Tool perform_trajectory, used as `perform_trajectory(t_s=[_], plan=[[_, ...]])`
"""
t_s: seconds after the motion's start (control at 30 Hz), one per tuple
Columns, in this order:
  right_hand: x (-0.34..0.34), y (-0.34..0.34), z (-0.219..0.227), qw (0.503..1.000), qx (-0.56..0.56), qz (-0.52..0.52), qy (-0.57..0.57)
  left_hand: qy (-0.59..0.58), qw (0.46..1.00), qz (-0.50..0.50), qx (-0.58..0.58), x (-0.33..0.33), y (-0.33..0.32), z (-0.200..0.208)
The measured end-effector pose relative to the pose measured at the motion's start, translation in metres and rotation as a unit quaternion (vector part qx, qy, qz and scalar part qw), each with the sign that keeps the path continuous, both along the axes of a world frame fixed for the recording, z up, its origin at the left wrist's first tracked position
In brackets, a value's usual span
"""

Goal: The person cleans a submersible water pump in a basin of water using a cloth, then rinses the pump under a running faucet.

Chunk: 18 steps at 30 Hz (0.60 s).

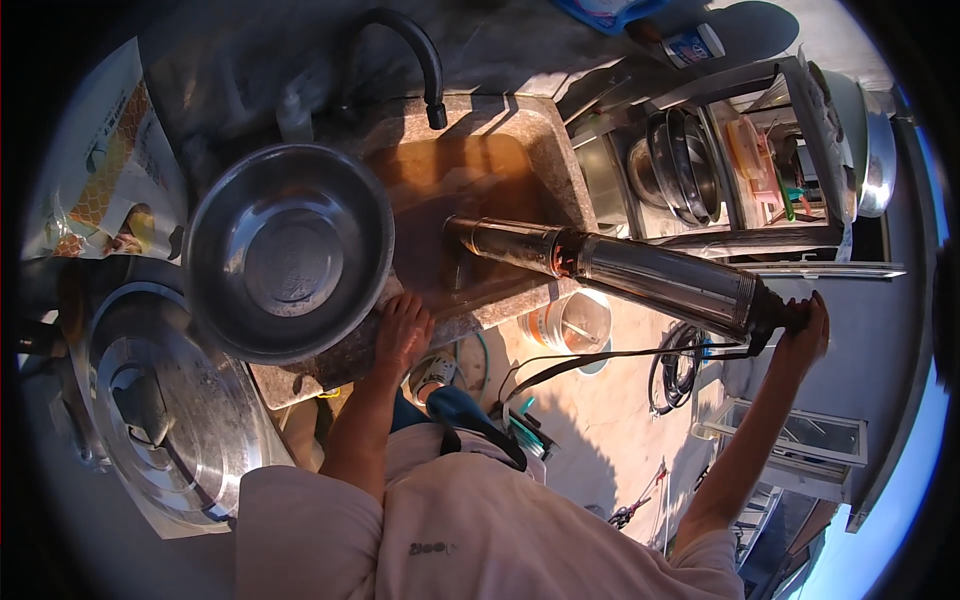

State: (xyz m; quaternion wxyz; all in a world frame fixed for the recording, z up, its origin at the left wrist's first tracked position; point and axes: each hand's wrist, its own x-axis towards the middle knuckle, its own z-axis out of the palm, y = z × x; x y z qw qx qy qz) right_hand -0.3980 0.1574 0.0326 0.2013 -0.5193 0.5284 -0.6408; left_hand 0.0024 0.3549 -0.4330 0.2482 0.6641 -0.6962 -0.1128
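Note:
A long steel submersible pump (pixel 670 285) with a black cable slants across the sink's right side. My right hand (pixel 808 330) is closed around the dark fitting at its raised right end, arm stretched out. The pump's narrower left end hangs over the stone sink (pixel 570 150), which holds brownish water (pixel 450 165). My left hand (pixel 403 330) lies on the sink's near edge, fingers laid over the rim, beside a round metal basin (pixel 290 250). The basin sits on the left part of the sink and holds nothing visible.
A black curved faucet (pixel 430 70) rises behind the sink. At left are a large metal lid (pixel 165 400) and a printed bag (pixel 120 180). A rack (pixel 740 220) with pans stands at right. Below are a bucket (pixel 590 320) and a coiled black hose (pixel 678 370).

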Motion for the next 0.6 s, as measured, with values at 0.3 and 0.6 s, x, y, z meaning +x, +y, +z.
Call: perform_trajectory(t_s=[0.3,0.6], plan=[[-0.118,0.082,-0.097,0.98,0.019,-0.118,-0.159,-0.007,1.0,0.006,0.005,-0.003,0.0,0.001],[-0.133,0.123,-0.186,0.96,0.005,-0.121,-0.252,-0.042,0.998,-0.019,0.041,-0.003,-0.002,0.012]])
